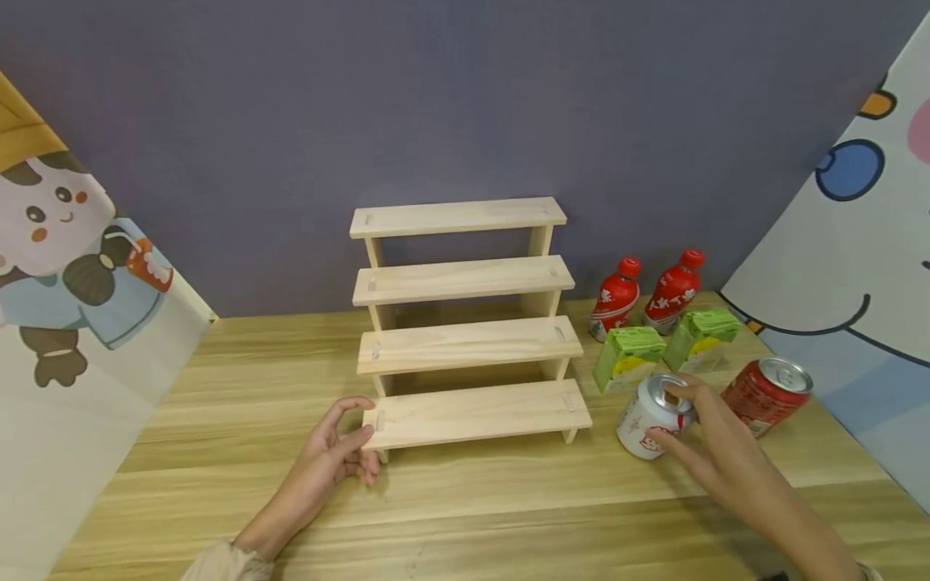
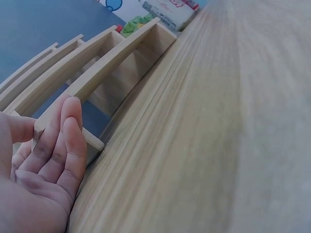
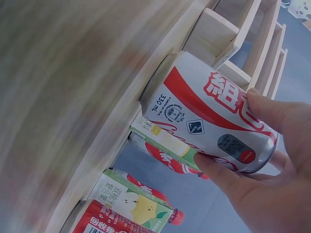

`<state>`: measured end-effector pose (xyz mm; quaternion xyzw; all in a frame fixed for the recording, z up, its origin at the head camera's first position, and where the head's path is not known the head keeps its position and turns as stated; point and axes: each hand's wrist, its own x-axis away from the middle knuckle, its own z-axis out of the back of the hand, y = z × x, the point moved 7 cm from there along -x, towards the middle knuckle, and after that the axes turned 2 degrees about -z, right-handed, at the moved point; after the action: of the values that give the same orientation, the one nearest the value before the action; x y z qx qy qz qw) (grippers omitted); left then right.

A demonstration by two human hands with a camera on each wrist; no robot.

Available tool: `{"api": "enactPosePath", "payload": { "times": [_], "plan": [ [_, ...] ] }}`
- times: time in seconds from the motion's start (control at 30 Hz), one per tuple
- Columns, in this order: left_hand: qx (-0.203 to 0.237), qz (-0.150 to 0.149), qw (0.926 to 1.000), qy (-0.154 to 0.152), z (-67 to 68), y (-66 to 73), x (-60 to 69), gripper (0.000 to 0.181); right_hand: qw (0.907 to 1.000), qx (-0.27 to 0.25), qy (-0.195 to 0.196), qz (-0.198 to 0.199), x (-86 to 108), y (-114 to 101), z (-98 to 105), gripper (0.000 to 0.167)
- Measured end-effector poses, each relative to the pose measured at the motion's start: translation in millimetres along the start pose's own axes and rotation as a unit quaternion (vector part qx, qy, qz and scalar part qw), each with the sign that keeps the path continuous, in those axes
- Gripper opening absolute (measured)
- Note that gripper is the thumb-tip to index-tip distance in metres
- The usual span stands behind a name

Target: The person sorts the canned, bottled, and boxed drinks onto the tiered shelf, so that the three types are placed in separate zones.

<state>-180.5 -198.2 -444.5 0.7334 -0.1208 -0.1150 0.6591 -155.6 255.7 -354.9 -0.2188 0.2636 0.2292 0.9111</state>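
Note:
A four-tier light wooden shelf (image 1: 475,415) stands at mid table. My left hand (image 1: 330,456) grips the left end of its lowest board, thumb on top and fingers below; in the left wrist view the hand (image 2: 43,170) is at the board's corner. Right of the shelf, my right hand (image 1: 726,452) holds a white can (image 1: 647,415) with red print near its top, between thumb and fingers. The right wrist view shows the white can (image 3: 209,111) upright relative to the table, pinched by the hand (image 3: 277,170); whether its base touches the table, I cannot tell.
Behind the white can stand two green juice boxes (image 1: 630,355) (image 1: 701,335) and two red bottles (image 1: 616,298) (image 1: 674,290). A red can (image 1: 768,395) stands just right of my right hand. A dark wall (image 1: 465,97) closes the back, with printed panels at both sides.

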Motion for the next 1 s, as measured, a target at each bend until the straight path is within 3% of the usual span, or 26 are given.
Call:
{"api": "enactPosePath", "payload": {
  "times": [0.23, 0.57, 1.0],
  "plan": [
    [0.004, 0.006, 1.0000, 0.005, -0.2, -1.2, 1.3, 0.041, 0.9997, 0.003, 0.003, -0.023, 1.6, 2.2, -0.3, 0.074],
    [0.002, 0.009, 0.9999, 0.011, -0.6, -0.3, 0.0, 0.042, 0.9995, -0.021, 0.015, -0.019, 0.5, 0.6, 1.5, 0.074],
    [-0.007, 0.005, 0.9999, 0.011, 0.4, -0.8, -1.4, 0.041, 0.9992, -0.005, 0.025, -0.029, -6.7, -9.9, 11.5, 0.076]
  ]
}}
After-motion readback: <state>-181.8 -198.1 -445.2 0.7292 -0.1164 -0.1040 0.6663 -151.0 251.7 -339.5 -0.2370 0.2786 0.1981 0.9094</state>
